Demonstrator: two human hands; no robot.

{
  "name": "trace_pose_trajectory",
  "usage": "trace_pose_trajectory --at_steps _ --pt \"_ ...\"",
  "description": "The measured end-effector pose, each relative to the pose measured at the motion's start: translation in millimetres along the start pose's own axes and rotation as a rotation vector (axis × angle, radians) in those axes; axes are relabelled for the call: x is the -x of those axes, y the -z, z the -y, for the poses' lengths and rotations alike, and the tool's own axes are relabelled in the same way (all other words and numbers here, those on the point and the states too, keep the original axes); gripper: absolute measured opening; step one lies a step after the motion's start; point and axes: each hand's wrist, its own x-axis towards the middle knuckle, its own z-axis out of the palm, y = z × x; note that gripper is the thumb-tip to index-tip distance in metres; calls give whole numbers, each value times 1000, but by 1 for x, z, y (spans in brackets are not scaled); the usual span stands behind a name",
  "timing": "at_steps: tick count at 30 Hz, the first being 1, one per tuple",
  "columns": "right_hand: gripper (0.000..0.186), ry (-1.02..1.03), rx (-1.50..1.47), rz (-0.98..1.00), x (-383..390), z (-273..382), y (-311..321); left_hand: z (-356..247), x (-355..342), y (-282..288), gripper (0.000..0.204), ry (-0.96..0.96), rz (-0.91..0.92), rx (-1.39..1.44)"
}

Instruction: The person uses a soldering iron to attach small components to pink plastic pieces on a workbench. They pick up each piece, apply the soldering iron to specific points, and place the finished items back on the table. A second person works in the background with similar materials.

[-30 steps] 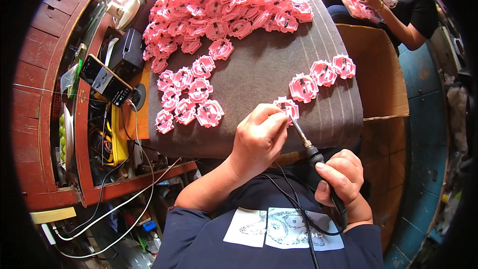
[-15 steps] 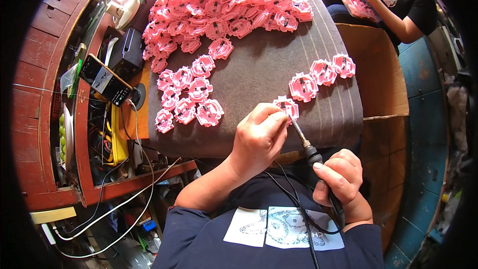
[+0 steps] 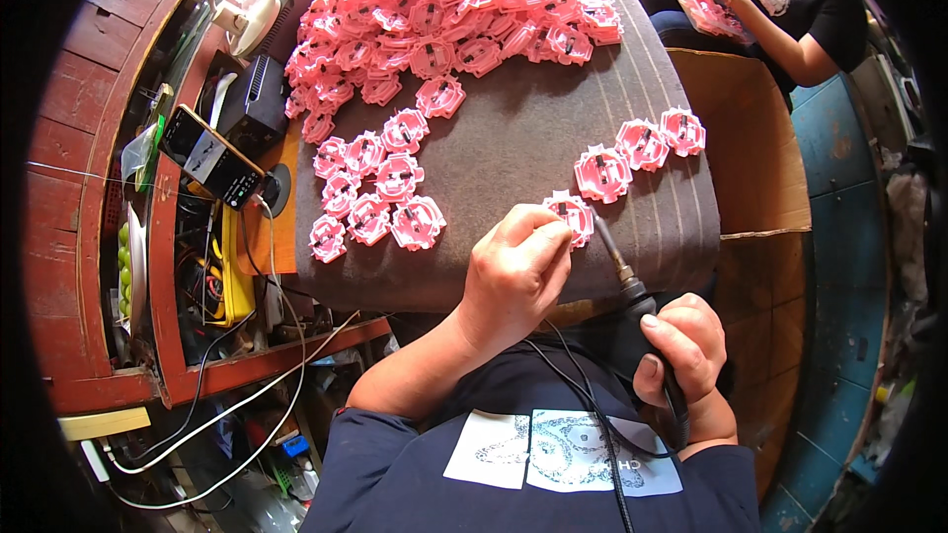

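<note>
My left hand [image 3: 515, 278] is pinched at a pink plastic part [image 3: 572, 213] near the front of the dark work mat [image 3: 504, 158]; its thumb and fingertips press on the part's left side. My right hand [image 3: 681, 355] grips the black handle of a soldering iron [image 3: 634, 288], whose metal tip points up beside the part's right side, slightly apart from it. A row of three similar parts [image 3: 644, 145] lies beyond on the right, and several [image 3: 398, 179] lie in a cluster on the left, each with a dark piece inside.
A large heap of pink parts [image 3: 444, 10] covers the mat's back. On the left are a phone [image 3: 212, 158] on a stand, cables, a black box [image 3: 252, 104] and a fan [image 3: 242, 15]. A cardboard box [image 3: 741, 138] sits right; beyond it a co-worker [image 3: 805, 39] handles pink pieces.
My right hand and the soldering iron have shifted slightly right, drawing the tip away from the part's middle to its right edge. My left hand stays in place.
</note>
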Motion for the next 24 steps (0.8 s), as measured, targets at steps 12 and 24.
trace_pose_trajectory --at_steps 12,24 --pt "41 -74 26 -130 -1 -9 -19 2 0 -1 20 -18 -1 -3" --pt "39 -25 -6 -91 0 -28 -34 1 -1 -1 20 -11 4 -3"
